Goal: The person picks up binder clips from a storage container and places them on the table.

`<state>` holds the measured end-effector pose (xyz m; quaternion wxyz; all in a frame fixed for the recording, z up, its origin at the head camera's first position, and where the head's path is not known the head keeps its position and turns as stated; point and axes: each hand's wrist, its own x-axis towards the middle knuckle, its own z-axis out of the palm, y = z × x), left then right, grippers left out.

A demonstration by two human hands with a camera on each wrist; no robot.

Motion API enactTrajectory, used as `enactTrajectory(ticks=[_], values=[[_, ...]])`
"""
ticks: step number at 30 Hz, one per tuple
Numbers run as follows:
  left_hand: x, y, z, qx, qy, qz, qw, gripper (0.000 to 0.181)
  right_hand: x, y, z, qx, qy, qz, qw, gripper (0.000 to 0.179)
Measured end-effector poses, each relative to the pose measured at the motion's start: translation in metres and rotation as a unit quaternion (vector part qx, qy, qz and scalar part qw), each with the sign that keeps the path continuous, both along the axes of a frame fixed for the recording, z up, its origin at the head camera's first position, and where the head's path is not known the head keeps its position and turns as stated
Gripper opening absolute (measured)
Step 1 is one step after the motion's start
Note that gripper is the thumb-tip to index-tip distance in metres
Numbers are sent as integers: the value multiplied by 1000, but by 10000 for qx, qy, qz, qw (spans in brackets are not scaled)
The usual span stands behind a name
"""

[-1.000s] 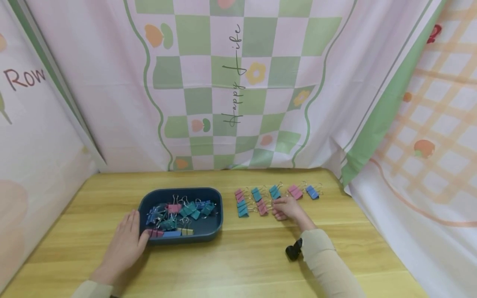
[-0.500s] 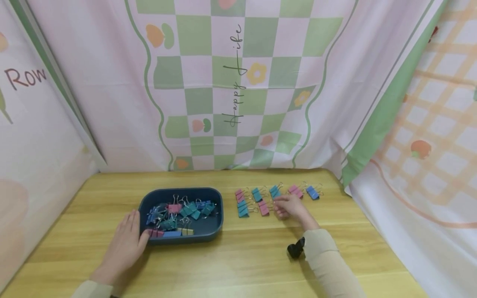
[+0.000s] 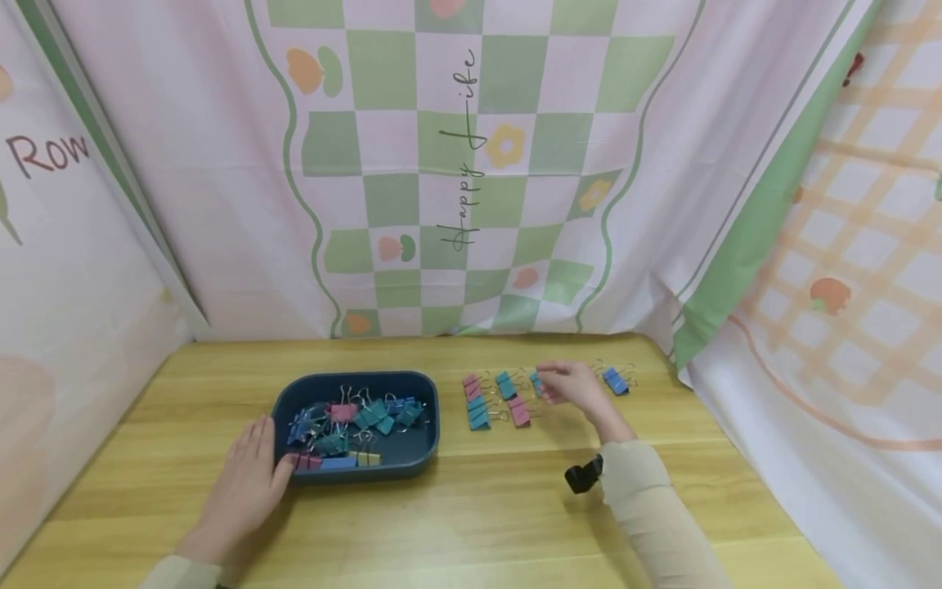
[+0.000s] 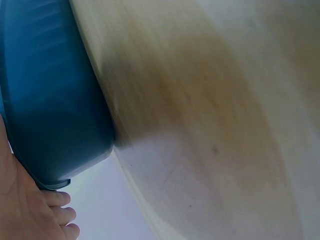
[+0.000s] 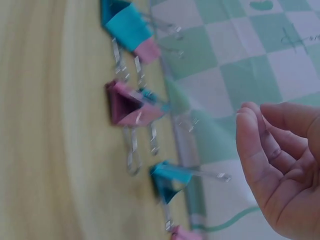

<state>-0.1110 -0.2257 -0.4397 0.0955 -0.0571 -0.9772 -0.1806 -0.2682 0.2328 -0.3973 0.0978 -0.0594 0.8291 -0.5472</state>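
My left hand point(image 3: 246, 474) rests against the left side of a dark blue tray point(image 3: 430, 433), fingers straight along its outer wall and thumb at the front corner. Inside the tray lie binder clips point(image 3: 375, 415) in teal, blue, pink and yellow. To the right, my right hand point(image 3: 576, 388) is raised over the back row of laid-out clips, partly covering a teal binder clip point(image 3: 536, 383) and hiding most of the pink one beside it. In the right wrist view its fingers are loosely curled, thumb and fingertips close together with nothing between them.
In the front row lie a teal binder clip point(image 3: 479, 414) and a pink binder clip point(image 3: 519, 412). Behind them stand another pink clip point(image 3: 471, 386) and a teal clip point(image 3: 505, 384); a blue clip point(image 3: 615, 381) ends the row. A printed curtain point(image 3: 478, 270) hangs behind the wooden table point(image 3: 456, 523).
My right hand has left the pink clip in the front row and moved up and back over the rear row. The left hand and tray have stayed still.
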Motion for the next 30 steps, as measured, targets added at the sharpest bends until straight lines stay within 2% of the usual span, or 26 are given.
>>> enactTrajectory(ticks=[7, 15, 24, 30], values=[[0, 0, 0, -42, 23, 22, 10000, 65, 3, -24, 22, 52, 203, 166, 9996, 40], [1, -1, 0, -49, 41, -12, 10000, 66, 5, -54, 36, 56, 510, 713, 9961, 37], [1, -1, -1, -48, 134, -50, 9999, 65, 8, -87, 44, 71, 554, 1244, 9907, 36], [0, -2, -3, -33, 213, -43, 9998, 65, 11, -108, 44, 172, 736, 1569, 9847, 34]])
